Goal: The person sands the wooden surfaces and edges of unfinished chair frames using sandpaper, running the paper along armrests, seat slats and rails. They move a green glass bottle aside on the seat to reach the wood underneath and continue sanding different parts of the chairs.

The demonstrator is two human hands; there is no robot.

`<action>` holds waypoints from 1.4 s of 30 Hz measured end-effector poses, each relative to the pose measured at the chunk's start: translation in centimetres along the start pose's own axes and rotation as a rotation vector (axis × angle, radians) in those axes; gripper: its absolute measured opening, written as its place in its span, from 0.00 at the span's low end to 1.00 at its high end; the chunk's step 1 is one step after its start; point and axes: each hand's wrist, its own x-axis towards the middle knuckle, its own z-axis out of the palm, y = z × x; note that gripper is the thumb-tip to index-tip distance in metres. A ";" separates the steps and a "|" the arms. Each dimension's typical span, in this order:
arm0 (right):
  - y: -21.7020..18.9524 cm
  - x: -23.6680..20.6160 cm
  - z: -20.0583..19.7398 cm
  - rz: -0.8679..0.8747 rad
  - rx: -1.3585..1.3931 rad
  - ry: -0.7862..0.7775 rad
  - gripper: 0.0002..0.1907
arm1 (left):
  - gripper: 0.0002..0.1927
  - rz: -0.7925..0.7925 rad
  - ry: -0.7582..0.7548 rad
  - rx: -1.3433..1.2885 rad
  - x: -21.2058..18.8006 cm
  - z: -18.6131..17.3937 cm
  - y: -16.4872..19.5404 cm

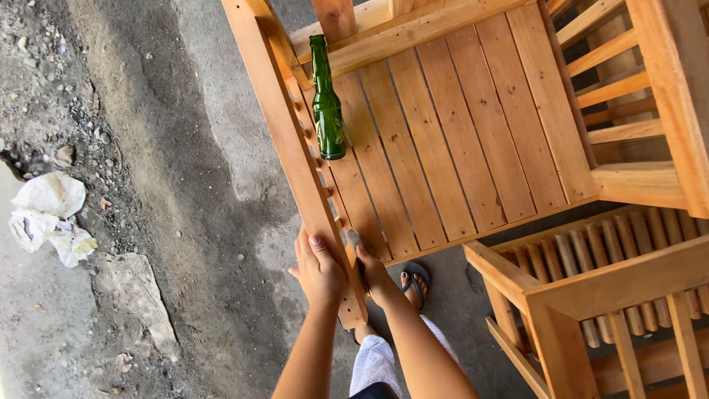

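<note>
From the head view, the left hand wraps the wooden armrest of the slatted bench at its near end; the right hand grips its inner side. The armrest's long axis runs away, toward the upper left. A green bottle stands on the slats just beside it.

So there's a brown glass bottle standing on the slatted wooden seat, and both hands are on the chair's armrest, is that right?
Not quite. The bottle is green, not brown, as the head view shows. The rest holds: it stands on the slatted wooden seat, and the left hand and right hand are on the armrest.
</note>
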 end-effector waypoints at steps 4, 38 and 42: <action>1.3 -2.6 -0.4 -0.059 0.120 -0.017 0.28 | 0.30 0.005 -0.010 -0.022 0.1 0.2 0.0; -2.4 -2.5 3.0 -0.332 0.104 -0.336 0.39 | 0.32 -0.094 -0.103 -0.134 0.0 -0.1 1.2; -3.2 -1.1 3.7 -0.170 0.251 -0.448 0.43 | 0.32 -0.041 -0.067 -0.150 0.2 0.3 0.4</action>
